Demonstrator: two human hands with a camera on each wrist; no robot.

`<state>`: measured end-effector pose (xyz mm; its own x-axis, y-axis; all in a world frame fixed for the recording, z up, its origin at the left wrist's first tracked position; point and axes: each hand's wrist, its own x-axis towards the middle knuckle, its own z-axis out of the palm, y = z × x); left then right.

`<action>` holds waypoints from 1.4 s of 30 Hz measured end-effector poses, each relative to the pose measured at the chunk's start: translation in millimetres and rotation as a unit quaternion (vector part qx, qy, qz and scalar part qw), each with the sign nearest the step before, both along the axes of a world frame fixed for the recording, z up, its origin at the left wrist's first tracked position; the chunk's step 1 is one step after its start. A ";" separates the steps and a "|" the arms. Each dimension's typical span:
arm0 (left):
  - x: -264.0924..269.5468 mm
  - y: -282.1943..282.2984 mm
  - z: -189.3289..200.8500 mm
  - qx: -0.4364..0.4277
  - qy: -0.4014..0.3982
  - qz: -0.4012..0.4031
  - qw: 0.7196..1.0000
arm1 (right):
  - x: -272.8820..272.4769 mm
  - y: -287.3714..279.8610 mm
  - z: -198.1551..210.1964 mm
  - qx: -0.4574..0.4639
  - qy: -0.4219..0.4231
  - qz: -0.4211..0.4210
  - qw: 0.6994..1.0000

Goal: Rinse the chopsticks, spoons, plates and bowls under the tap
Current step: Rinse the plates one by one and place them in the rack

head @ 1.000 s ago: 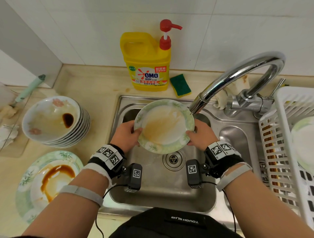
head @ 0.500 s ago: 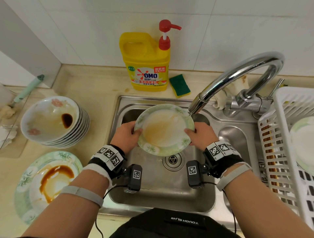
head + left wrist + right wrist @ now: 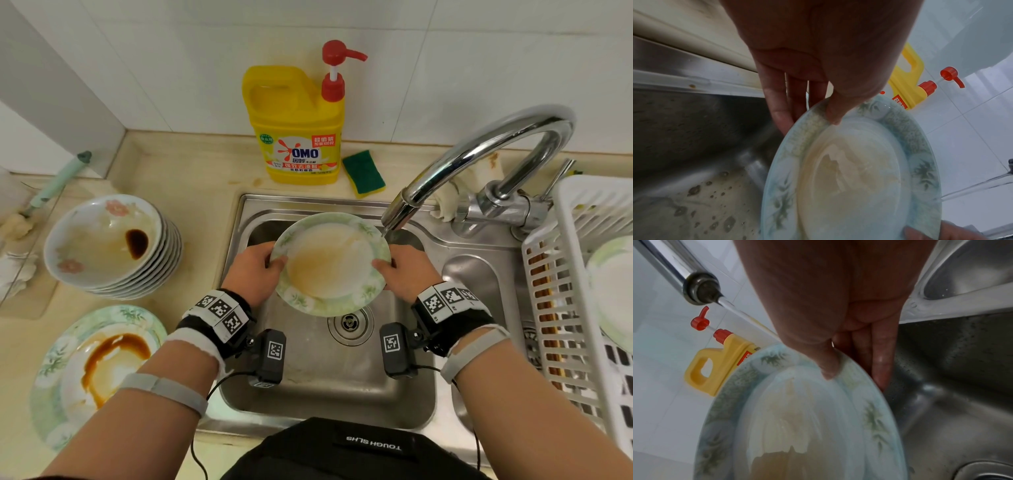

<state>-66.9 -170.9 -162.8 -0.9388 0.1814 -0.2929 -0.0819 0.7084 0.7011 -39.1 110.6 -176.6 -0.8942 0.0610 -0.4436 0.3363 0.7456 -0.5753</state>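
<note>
Green-rimmed and smeared with a pale brownish film, the plate [image 3: 330,263] I am holding hangs over the steel sink [image 3: 246,219], tilted with its far edge raised toward the tap [image 3: 486,161]. My left hand [image 3: 251,274] pinches its left rim, thumb [image 3: 833,112] lying on the patterned border and the other fingers [image 3: 777,104] straight down behind the back of the plate. My right hand [image 3: 406,274] grips the opposite rim the same way, thumb [image 3: 828,366] on the face and fingers [image 3: 879,360] behind. A thin stream of water [image 3: 748,318] leaves the tap's spout and runs down toward the plate's upper right edge; from the right wrist view it passes behind my hand, so I think it lands on the rim there, though I cannot see the contact. The drain [image 3: 349,322] sits just below the plate's near edge.

On the counter to my left stands a stack of bowls [image 3: 113,246], the top one holding a dark pool of sauce, and nearer me lies a second plate [image 3: 92,370] streaked with brown sauce. A yellow detergent bottle [image 3: 298,137] with a red pump stands behind the sink, a green sponge [image 3: 363,173] just beside it. A white drying rack [image 3: 582,274] sits to my right with a pale dish in it
</note>
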 end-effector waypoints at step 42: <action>-7.4 5.5 -0.4 0.010 0.002 0.011 1.000 | 0.4 -2.3 6.7 0.004 0.015 -0.003 1.000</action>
<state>-74.3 -165.4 -163.3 -0.9439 0.1670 -0.2849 -0.0933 0.6928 0.7151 -38.7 108.4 -169.9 -0.9067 0.0699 -0.4159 0.3236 0.7477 -0.5798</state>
